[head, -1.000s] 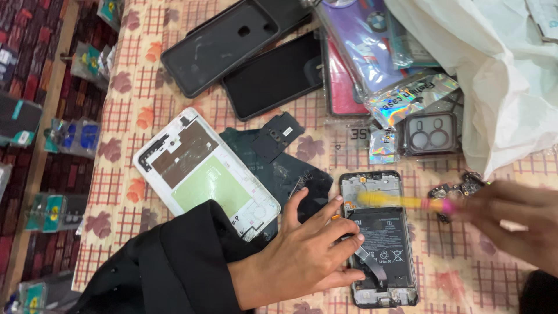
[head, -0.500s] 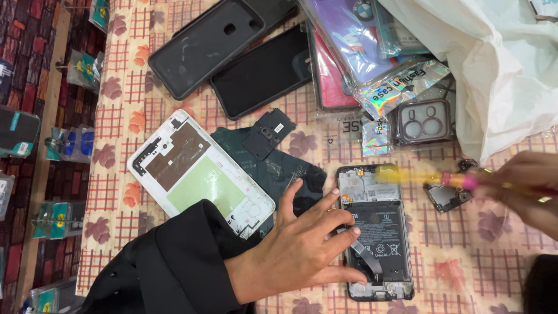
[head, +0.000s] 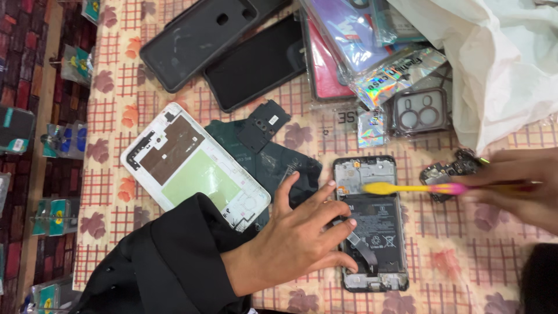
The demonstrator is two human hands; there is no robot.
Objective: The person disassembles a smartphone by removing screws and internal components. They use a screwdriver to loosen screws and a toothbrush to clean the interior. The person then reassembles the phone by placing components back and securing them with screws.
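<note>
The left hand (head: 302, 232) lies flat with fingers spread, gripping nothing; its fingertips (head: 351, 222) press on the left edge and battery of the opened phone (head: 372, 224), pinning it to the cloth (head: 465, 267). The thumb points up toward the dark back cover (head: 273, 168) just above the palm. The black sleeve (head: 168, 261) runs off to the lower left from the wrist.

The right hand (head: 517, 186) is closed around the pink handle of a toothbrush (head: 415, 188), held level. Its yellow head lies across the phone's top part, just above the left fingertips and close to them without touching. The hand is blurred, so the exact finger hold cannot be told.

Just left of the right fingers, under the handle, lies a small circuit board (head: 450, 171), apart from the phone's right edge. Below both hands the cloth is bare to the phone's bottom edge and to its right. Left of the left thumb, the white frame (head: 195, 166) lies tilted, its lower corner touching the sleeve. Above the brush sit a clear camera case (head: 418, 113) and packaged cases (head: 360, 46); a white bag (head: 500, 58) hangs over the right hand. Farther up-left lie two dark phone backs (head: 232, 46). The table's left edge drops to a red floor (head: 23, 87).
</note>
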